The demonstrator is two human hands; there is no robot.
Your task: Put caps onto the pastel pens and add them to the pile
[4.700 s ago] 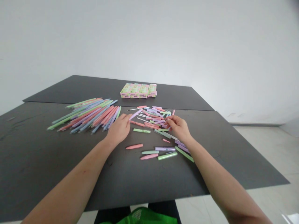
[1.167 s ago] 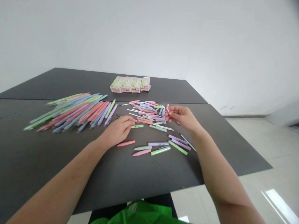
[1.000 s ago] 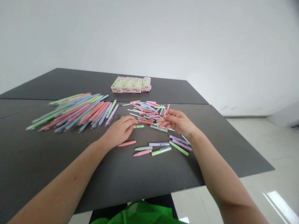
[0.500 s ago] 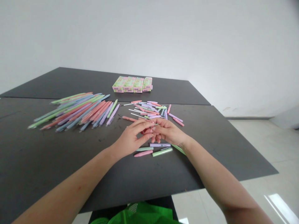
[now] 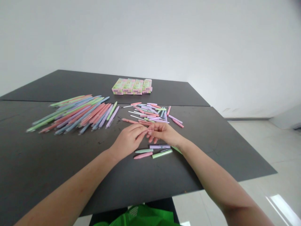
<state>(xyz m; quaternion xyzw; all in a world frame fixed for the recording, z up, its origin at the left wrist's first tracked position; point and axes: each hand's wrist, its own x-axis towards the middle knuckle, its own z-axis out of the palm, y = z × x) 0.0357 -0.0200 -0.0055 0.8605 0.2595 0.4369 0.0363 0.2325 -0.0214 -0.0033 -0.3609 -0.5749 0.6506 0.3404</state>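
Observation:
My left hand [image 5: 129, 138] and my right hand [image 5: 166, 132] meet fingertip to fingertip above the table. Both are closed in a pinch around something small and pale, mostly hidden by the fingers, which I cannot make out. Just below them on the table lie loose pen parts: a purple pen cap [image 5: 160, 147], a light green barrel [image 5: 162, 153], a pink piece [image 5: 143, 155] and a mint green piece [image 5: 144, 151]. Beyond my fingers spreads a heap of short pen parts [image 5: 150, 113] in pink, purple, green and blue, with thin white refills [image 5: 137, 117] among them.
To the left lies a large pile of long pastel pens [image 5: 75, 113]. Several small pink and green boxes [image 5: 133, 86] stand in a row at the back of the dark table [image 5: 42, 157]. A white wall [image 5: 150, 37] rises behind it.
My fingers have drawn closer into a tight pinch, the left fingers closing down. The green tip seen between them before is now out of sight. The view has shifted slightly.

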